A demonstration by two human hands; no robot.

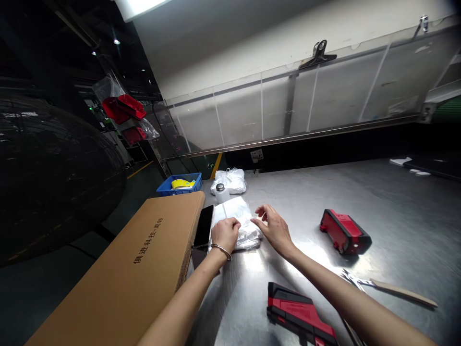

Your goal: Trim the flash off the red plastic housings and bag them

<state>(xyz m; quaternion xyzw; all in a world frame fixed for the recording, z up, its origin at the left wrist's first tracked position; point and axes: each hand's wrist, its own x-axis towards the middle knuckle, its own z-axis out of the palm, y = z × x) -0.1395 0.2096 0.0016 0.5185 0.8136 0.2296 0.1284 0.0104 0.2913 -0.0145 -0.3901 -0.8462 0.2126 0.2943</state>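
Note:
My left hand, with a bracelet at the wrist, is closed over a stack of clear plastic bags; what its curled fingers grip is hidden. My right hand hovers at the right edge of the same stack, thumb and fingers apart and bent, nothing visible between them. Beside the stack on the left lies a dark phone-like slab. A white bottle with a metal cap stands just behind the bags.
On the metal table, a red-black tool housing lies right, another in front, and pliers near my right forearm. A cardboard box borders the left. Behind are a blue bin and a white bag bundle.

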